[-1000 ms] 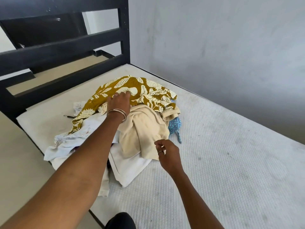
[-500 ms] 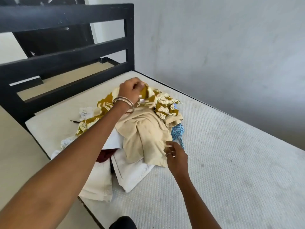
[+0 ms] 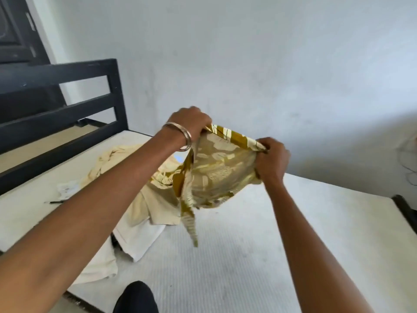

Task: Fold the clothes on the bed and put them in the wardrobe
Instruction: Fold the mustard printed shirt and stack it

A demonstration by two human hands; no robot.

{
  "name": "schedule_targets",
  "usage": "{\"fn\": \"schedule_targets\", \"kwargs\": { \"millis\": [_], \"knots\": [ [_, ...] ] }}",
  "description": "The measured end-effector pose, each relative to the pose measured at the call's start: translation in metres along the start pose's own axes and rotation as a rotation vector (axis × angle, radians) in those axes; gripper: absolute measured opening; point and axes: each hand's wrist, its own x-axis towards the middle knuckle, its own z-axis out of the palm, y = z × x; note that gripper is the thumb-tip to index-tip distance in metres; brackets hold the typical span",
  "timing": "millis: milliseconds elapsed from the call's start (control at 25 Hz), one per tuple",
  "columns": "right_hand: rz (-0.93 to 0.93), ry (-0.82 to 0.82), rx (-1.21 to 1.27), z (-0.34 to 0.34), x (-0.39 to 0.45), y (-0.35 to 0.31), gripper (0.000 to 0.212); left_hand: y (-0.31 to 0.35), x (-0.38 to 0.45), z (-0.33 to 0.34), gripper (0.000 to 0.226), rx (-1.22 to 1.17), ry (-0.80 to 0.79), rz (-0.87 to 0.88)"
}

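garment under handling: mustard printed cloth (image 3: 216, 175), held in the air above the mattress (image 3: 282, 233), just right of the clothes pile (image 3: 144, 208). left hand (image 3: 191, 123) grips one end of its top edge, fingers curled round the fabric; right hand (image 3: 272, 159) pinches the other end. cloth hangs bunched, a narrow tail dangling toward the mattress.

risk, as judged: the grips sit close together, so the cloth may not spread flat and the fold could come out crooked; the tail may drag on the pile and pull the cream garment (image 3: 155, 206) along.

change from earlier frames: cloth lay on top of the pile under the left hand alone, with the right hand at the cream garment; it is now lifted clear, both hands on it.
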Motion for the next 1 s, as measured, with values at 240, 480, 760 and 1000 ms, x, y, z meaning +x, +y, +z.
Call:
{"fn": "schedule_targets", "kwargs": {
  "millis": [240, 480, 760, 1000],
  "knots": [
    [0.063, 0.467, -0.021, -0.155, 0.019, 0.008, 0.031, 0.064, -0.01, -0.016, 0.024, -1.566, 0.626, -0.495],
    [0.031, 0.111, -0.189, -0.176, -0.031, 0.041, 0.01, 0.149, -0.065, 0.042, 0.013, -1.461, -0.287, -0.155],
    [-0.155, -0.134, -0.168, -0.182, -0.046, 0.025, 0.013, 0.249, -0.115, 0.099, 0.051, -1.22, -0.093, -0.09],
    [-0.136, -0.092, -0.334, -0.204, -0.034, 0.037, 0.019, 0.237, -0.099, 0.1, 0.013, -1.623, 0.133, -0.51]
  ]
}}
